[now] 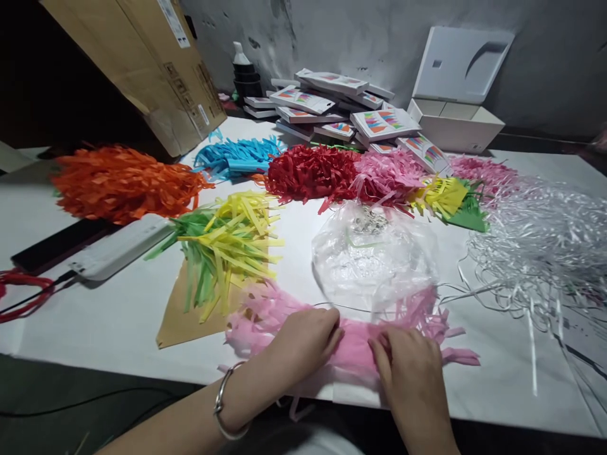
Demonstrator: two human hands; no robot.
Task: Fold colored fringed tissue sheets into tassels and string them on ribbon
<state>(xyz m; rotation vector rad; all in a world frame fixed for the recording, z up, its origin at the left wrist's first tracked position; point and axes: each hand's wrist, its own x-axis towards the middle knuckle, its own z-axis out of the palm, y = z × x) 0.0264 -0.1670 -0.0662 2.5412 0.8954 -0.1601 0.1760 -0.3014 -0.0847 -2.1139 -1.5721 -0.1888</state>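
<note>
A sheet of pink tissue paper (355,351), cut into fringe at both ends, lies at the front edge of the table. My left hand (306,338) pinches its plain middle from the left, fingers curled. From the right, my right hand (410,363) pinches the same middle strip between thumb and fingers. Just behind the tissue paper lies a clear plastic bag (374,272) with small metallic-looking bits inside. A thin string or wire runs between the bag and the pink paper. Yellow and green tissue fringe (227,234) rests on brown paper (190,325) to the left.
Orange (128,183), blue (237,155), red (313,174) and pink fringe (389,170) line the back. Silvery ribbon strands (554,234) spread at right. Behind stand flat boxes (327,101), an open white box (455,123) and a carton (161,69). A power strip (123,246) lies left.
</note>
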